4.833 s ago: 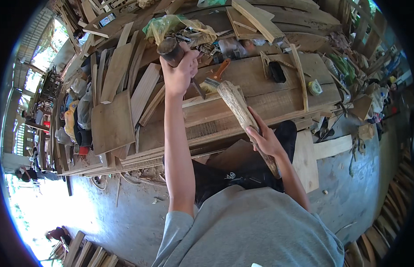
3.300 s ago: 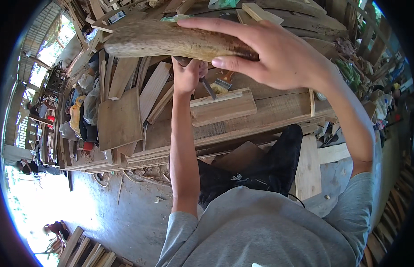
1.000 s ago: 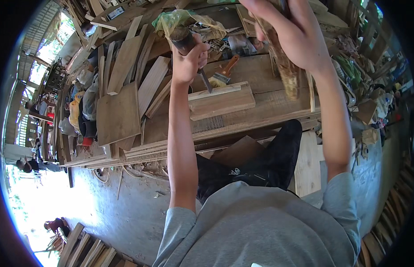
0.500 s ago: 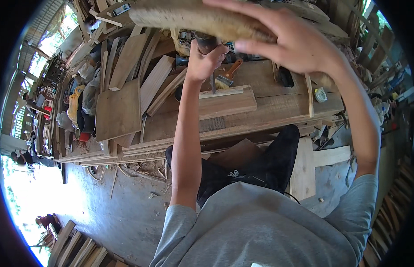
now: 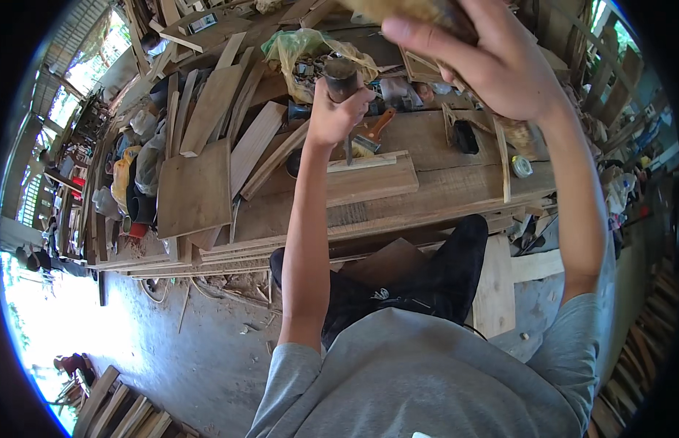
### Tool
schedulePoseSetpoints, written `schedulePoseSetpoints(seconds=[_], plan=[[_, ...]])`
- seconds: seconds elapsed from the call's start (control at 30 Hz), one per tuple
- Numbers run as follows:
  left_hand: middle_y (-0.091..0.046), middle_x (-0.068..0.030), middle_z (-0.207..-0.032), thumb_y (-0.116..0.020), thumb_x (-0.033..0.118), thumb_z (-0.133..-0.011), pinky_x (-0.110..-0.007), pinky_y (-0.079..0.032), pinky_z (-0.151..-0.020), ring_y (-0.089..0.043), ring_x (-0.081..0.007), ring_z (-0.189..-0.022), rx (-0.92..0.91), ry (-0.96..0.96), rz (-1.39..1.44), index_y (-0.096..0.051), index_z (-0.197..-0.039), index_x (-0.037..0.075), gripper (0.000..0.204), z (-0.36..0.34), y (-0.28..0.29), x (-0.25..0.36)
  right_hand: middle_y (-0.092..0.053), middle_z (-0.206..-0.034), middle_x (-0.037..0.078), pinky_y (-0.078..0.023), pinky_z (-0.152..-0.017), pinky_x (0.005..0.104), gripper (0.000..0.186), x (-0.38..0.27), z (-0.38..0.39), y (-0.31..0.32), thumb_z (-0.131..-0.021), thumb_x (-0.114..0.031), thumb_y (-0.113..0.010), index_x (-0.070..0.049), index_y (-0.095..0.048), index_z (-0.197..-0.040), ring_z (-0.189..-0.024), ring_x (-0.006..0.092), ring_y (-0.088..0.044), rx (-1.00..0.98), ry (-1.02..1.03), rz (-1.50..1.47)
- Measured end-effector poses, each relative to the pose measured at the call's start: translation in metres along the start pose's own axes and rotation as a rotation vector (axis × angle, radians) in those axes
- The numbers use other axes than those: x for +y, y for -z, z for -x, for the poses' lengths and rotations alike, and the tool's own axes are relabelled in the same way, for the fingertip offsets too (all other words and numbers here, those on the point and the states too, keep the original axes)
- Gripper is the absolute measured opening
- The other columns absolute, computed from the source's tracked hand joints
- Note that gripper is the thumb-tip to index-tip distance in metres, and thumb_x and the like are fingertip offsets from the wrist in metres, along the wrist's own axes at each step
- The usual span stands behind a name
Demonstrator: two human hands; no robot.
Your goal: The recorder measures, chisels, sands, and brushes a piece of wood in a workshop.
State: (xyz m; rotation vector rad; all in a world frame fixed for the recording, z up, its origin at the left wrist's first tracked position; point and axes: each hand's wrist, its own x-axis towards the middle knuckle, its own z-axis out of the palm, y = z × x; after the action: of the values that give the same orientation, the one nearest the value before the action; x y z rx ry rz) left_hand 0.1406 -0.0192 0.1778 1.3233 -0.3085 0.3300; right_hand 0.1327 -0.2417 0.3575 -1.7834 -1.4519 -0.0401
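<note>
My left hand (image 5: pixel 336 117) is wrapped round the dark handle of a chisel (image 5: pixel 341 75), held upright. The chisel's narrow blade comes down at a thin pale strip (image 5: pixel 368 162) on top of a wooden block (image 5: pixel 376 182); whether the tip touches cannot be made out. Up at the right, my right hand (image 5: pixel 503 69) grips a thick wooden club (image 5: pixel 519 136), raised above the bench and partly cut off by the top of the view. A paintbrush with an orange-brown handle (image 5: pixel 382 125) lies just behind the block.
The workbench (image 5: pixel 456 171) carries a tape measure (image 5: pixel 522 167), a black object (image 5: pixel 466 136) and a plastic bag of small hardware (image 5: pixel 303 55). Boards (image 5: pixel 195 186) lean and pile up at the left. Another person (image 5: pixel 73 365) is far off at the lower left.
My right hand and the club have swung right and tilted, so the club no longer hangs over the chisel's top. My left hand keeps the chisel at nearly the same place.
</note>
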Motion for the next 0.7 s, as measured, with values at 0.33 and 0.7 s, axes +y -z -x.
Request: schedulePoseSetpoints(seconds=[0.33, 0.7], plan=[[-0.064, 0.0005, -0.074, -0.074, 0.007, -0.092, -0.027, -0.042, -0.050, -0.057, -0.0081, -0.061, 0.124, -0.148, -0.023, -0.067, -0.094, 0.005, 0.008, 0.000, 0.010, -0.014, -0.059, -0.152, 0.010, -0.053, -0.110, 0.0489, 0.087, 0.045, 0.069, -0.043, -0.100, -0.019, -0.075, -0.032, -0.030, -0.173, -0.124, 0.0347, -0.066, -0.019, -0.077, 0.228], [-0.043, 0.0037, -0.059, -0.067, -0.001, -0.094, -0.025, -0.025, -0.046, -0.035, -0.0056, -0.047, 0.109, 0.025, 0.056, -0.045, -0.073, 0.011, 0.033, 0.008, 0.001, 0.013, -0.065, -0.150, 0.025, -0.056, -0.109, 0.0548, 0.087, 0.127, 0.177, -0.191, -0.104, -0.034, -0.071, -0.032, -0.021, -0.175, -0.121, 0.0489, -0.072, 0.407, -0.533, -0.061]])
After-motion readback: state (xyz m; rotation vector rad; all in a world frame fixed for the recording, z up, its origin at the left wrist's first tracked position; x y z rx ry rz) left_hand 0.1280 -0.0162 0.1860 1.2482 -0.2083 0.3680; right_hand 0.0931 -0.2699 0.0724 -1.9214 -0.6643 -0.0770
